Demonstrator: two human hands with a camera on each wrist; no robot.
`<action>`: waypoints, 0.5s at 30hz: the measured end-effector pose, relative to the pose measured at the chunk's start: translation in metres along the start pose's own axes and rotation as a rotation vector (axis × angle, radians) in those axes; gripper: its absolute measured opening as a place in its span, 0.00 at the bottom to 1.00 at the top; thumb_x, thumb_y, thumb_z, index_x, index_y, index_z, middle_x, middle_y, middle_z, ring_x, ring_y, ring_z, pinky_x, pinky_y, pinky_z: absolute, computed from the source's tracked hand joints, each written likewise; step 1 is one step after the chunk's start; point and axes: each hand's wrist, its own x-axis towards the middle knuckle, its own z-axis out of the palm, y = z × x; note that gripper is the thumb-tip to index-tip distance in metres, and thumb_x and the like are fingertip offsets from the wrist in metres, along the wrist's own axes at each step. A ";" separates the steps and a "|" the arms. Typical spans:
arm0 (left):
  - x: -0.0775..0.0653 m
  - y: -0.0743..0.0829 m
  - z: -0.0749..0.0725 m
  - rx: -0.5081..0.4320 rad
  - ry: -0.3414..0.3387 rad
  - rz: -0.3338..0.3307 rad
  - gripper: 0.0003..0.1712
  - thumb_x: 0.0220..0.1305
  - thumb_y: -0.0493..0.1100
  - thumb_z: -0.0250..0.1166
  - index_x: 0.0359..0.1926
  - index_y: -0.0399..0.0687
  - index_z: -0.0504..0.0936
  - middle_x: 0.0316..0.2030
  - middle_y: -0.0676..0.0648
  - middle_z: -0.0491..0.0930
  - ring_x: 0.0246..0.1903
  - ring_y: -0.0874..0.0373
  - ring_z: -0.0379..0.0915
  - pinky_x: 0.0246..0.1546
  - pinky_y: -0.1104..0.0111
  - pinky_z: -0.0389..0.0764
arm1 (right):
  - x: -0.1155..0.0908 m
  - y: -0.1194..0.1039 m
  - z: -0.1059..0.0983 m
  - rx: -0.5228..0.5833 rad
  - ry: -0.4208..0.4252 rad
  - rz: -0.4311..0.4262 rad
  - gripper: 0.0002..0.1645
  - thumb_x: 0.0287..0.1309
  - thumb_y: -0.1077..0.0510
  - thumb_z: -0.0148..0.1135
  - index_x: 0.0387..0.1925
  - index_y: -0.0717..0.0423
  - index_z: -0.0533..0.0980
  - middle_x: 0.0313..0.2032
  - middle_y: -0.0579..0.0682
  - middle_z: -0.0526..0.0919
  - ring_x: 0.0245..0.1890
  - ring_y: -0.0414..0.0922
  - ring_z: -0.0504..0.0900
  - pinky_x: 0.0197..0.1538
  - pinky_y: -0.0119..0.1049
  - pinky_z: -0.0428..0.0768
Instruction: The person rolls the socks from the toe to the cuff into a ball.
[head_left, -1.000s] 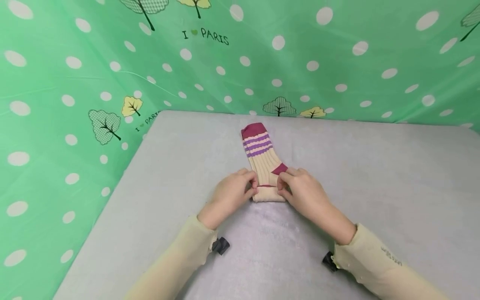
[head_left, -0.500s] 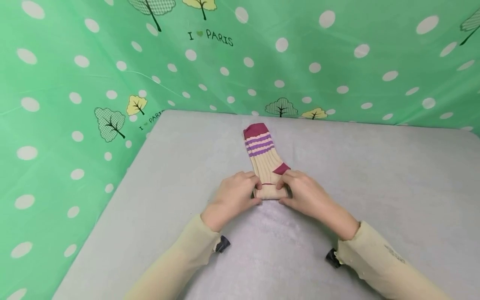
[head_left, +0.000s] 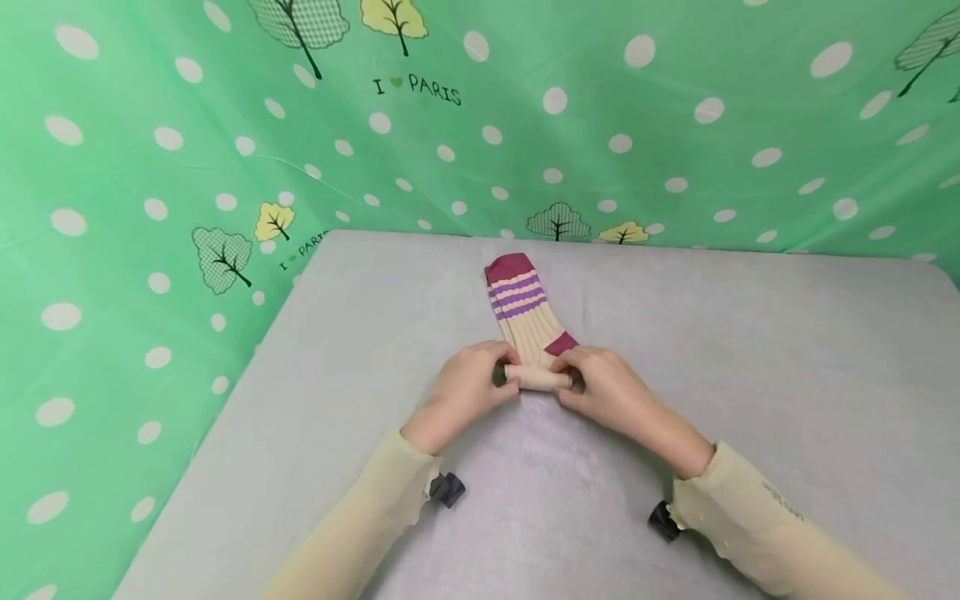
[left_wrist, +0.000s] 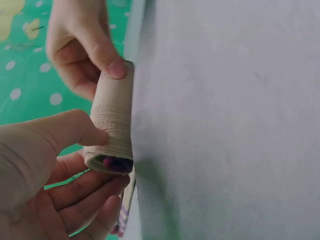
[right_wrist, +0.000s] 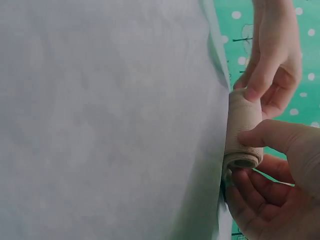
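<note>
A cream ribbed sock (head_left: 531,332) with a maroon toe, a maroon heel and purple stripes lies on the grey table, toe pointing away. Its near end is wound into a small roll (head_left: 537,378). My left hand (head_left: 467,385) grips the roll's left end between thumb and fingers, while my right hand (head_left: 609,385) holds the other end the same way. In the left wrist view, the roll (left_wrist: 115,112) shows maroon and dark fabric inside its end. From the right wrist, the coiled layers of the roll (right_wrist: 244,130) show at its near end, thumb pressed on top.
The grey-covered table (head_left: 360,333) extends around the sock on all sides. Behind and to the left hangs a green curtain (head_left: 150,250) with white dots and printed trees. Black wrist devices (head_left: 447,490) sit under both cream sleeves.
The flat folded cuff has become a rounder roll and moved slightly up the sock toward the heel. Both hands went from the fold's sides to gripping the roll's ends.
</note>
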 end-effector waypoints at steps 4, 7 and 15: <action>-0.001 -0.006 0.001 -0.188 0.003 -0.052 0.09 0.58 0.40 0.69 0.41 0.48 0.83 0.39 0.49 0.86 0.39 0.58 0.81 0.45 0.64 0.81 | -0.004 0.000 0.002 0.084 -0.019 0.069 0.11 0.54 0.62 0.71 0.40 0.61 0.83 0.29 0.48 0.84 0.28 0.38 0.76 0.33 0.31 0.76; -0.001 -0.009 0.001 -0.276 0.004 -0.087 0.09 0.60 0.40 0.69 0.42 0.48 0.84 0.38 0.48 0.88 0.39 0.57 0.84 0.44 0.64 0.82 | -0.006 -0.001 0.001 0.142 -0.013 0.113 0.11 0.57 0.61 0.69 0.42 0.60 0.82 0.29 0.48 0.83 0.28 0.38 0.76 0.33 0.30 0.76; 0.005 -0.007 0.004 -0.302 0.039 -0.153 0.08 0.63 0.44 0.69 0.42 0.48 0.86 0.40 0.47 0.88 0.37 0.57 0.86 0.40 0.65 0.85 | -0.002 0.003 0.002 0.141 0.100 0.109 0.08 0.59 0.63 0.68 0.38 0.55 0.76 0.31 0.49 0.84 0.31 0.40 0.79 0.36 0.34 0.79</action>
